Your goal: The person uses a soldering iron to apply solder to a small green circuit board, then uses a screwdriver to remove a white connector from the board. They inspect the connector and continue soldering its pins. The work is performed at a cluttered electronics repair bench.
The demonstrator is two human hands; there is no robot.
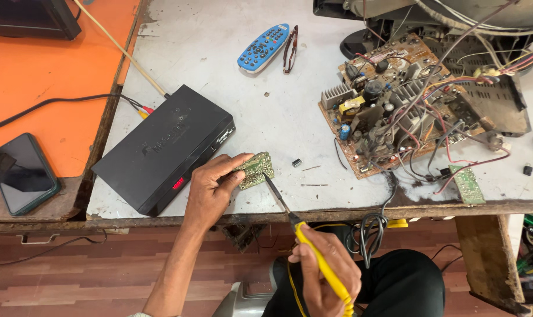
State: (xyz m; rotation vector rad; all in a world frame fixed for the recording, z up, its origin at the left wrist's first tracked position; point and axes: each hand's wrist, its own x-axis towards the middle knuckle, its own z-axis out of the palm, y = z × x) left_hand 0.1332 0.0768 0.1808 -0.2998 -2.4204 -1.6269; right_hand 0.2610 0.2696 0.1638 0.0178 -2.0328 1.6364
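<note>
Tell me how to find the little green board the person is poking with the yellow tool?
Start at the black set-top box on the grey worktable. Just right of its front corner, the left hand pinches a small green circuit board, and the tip of the yellow-handled soldering iron in the right hand meets its edge. Unlike the big brown wired board farther right, it is small, green and held.

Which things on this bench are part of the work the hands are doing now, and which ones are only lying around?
In use:
- small green circuit board, held by the left hand
- yellow-handled soldering iron, in the right hand, tip at the board

Lying about:
- black set-top box
- blue remote
- eyeglasses
- large wired circuit board
- phone
- small black component
</note>
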